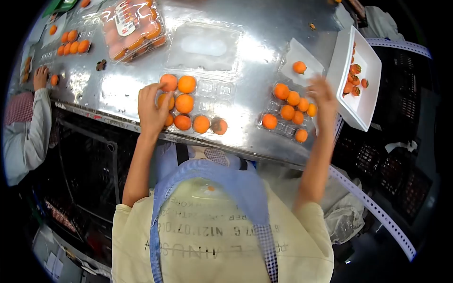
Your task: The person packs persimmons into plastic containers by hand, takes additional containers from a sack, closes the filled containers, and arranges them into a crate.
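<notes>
My left hand (153,107) is curled round an orange fruit (165,101) at the left side of an open clear plastic tray (214,96). More orange fruits (184,104) stand in the tray's left columns and front row; one at the front right looks dark on top. My right hand (323,96) is smeared by motion above the right edge of a second clear tray (285,126), which bears several smaller orange fruits (287,112). Whether that hand holds anything does not show. A single fruit (299,67) lies on a white sheet (289,70) behind this tray.
On the metal table (264,23) are an empty clear container (203,47) and a closed fruit pack (133,30). A white foam box (373,89) with small red-orange fruits stands right. At far left, another person's hand (41,78) is near a fruit (54,80).
</notes>
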The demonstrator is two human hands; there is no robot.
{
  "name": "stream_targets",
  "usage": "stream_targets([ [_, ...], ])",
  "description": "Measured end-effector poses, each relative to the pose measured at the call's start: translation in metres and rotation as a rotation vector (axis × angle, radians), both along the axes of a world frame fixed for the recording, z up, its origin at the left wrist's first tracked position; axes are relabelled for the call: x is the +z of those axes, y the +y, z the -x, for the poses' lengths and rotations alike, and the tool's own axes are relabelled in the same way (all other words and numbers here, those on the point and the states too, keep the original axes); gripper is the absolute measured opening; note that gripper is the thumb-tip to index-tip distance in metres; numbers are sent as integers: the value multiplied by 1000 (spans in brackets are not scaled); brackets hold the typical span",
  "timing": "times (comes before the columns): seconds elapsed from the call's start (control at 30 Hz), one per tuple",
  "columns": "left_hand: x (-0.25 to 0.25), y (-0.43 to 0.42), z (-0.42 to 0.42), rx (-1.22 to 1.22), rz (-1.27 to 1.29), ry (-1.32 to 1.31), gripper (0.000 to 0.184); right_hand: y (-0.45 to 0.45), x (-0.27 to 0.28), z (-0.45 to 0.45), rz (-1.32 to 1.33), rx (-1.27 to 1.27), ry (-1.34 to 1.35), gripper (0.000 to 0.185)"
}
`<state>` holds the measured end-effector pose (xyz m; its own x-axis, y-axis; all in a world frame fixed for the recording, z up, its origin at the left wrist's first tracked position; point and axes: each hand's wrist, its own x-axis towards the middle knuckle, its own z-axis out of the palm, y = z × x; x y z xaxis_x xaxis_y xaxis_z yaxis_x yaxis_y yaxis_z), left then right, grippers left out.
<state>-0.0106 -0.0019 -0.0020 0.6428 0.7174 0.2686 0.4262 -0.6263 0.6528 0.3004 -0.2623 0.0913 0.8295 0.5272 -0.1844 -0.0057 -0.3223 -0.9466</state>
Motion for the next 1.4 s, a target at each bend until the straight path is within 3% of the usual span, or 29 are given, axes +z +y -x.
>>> stream_targets([
  [0.03,4,-10,4,-19,50,-22,23,14,-15,34,229,102,-39,41],
  [0.07,8,-20,7,-39,99,-46,20,20,-37,57,189,406,19,46],
  [0.13,9,-38,13,-88,63,-40,18,36,-59,113,316,674,-398,52],
  [0.2,16,-53,17,-121,113,-1,18,44,-70,144,329,827,-610,50],
  [0.3,13,-64,18,-193,52,-17,18,41,-83,165,386,810,-772,48],
  [0.4,12,-72,17,-205,63,-52,18,39,-86,164,334,779,-715,47],
  [0.5,25,-79,13,-230,211,-59,24,36,-73,160,308,606,-287,42],
  [0.6,46,-89,1,-300,423,-148,29,27,-75,155,11,404,327,38],
  [0.73,44,-101,-11,-412,709,-174,36,24,-63,154,-14,312,606,40],
  [0.83,43,-102,-16,-399,945,-132,35,21,-58,159,-68,266,670,39],
  [0.93,35,-106,-23,-336,1319,-232,35,16,-53,156,41,258,405,41],
  [1.03,37,-106,-27,-276,1455,-206,36,13,-39,155,91,369,-146,45],
  [1.13,28,-109,-30,-256,1476,-213,37,21,-27,157,24,484,-484,49],
  [1.27,32,-110,-33,-223,1444,-182,37,21,-30,156,-6,475,-435,46],
  [1.4,31,-108,-34,-260,1537,-237,34,13,-47,152,-166,370,32,43],
])
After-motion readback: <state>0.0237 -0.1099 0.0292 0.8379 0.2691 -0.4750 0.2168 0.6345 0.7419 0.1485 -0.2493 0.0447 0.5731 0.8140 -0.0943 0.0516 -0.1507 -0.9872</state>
